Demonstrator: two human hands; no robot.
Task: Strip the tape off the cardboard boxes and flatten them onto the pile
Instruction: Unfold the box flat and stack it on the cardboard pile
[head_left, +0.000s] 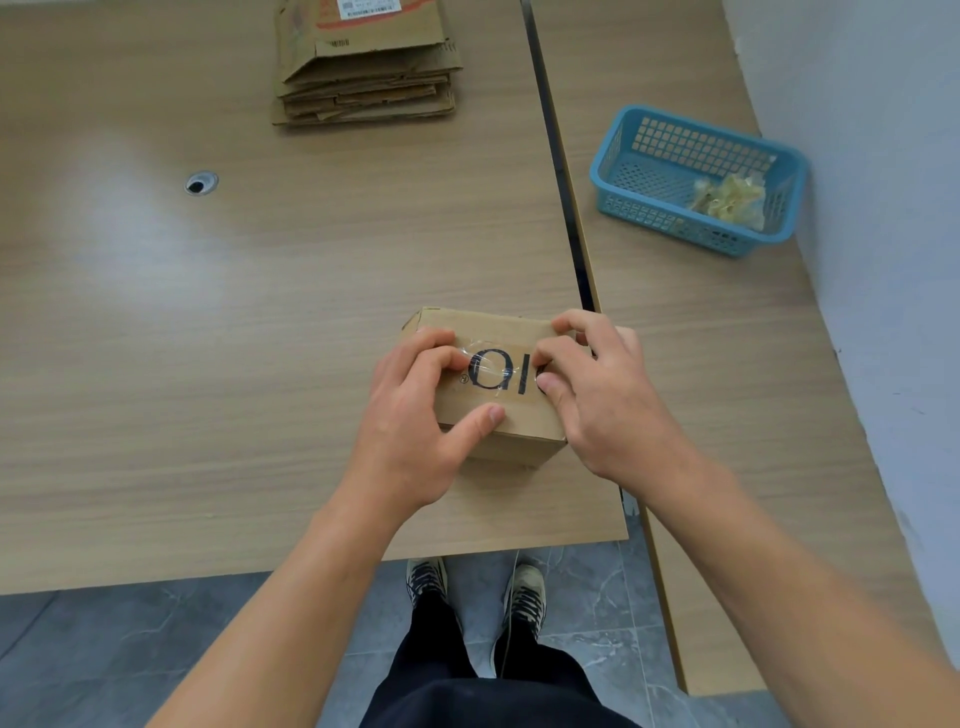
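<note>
A small brown cardboard box (511, 421) with black letters on top stands near the table's front right edge. Clear tape (491, 366) runs across its top, wrinkled and partly lifted. My left hand (415, 415) holds the box's left side, its fingers curled at the tape's left end and its thumb pressed on the front top edge. My right hand (602, 395) grips the box's right end, with curled fingers over the tape there. A pile of flattened cardboard boxes (363, 67) lies at the far middle of the table.
A blue plastic basket (691, 150) with a wad of stripped tape (732, 200) sits on the right-hand table. A dark gap (561, 171) separates the two tables. A cable hole (201, 183) is at left. My legs and shoes stand on the grey floor below.
</note>
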